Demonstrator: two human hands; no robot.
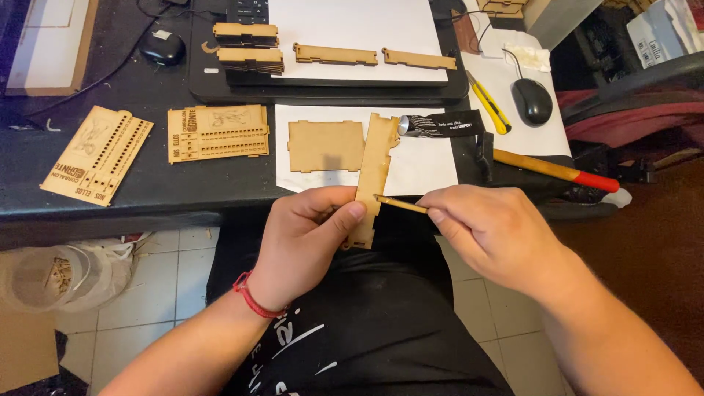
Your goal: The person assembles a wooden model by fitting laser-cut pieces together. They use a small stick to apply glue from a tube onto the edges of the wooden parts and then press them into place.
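Left hand (308, 235) closed on upright wooden strip (372, 172), thumb across its lower face. Right hand (491, 227) pinching thin stick (400, 204), tip touching strip just right of left thumb.

Wooden strip (374, 176) lower part hidden behind left hand (308, 235); stick (400, 204) end perhaps inside right hand (488, 227).

A long, notched wooden panel (374, 172) stands upright above the lap, and a thin wooden stick (400, 204) touches its right edge.
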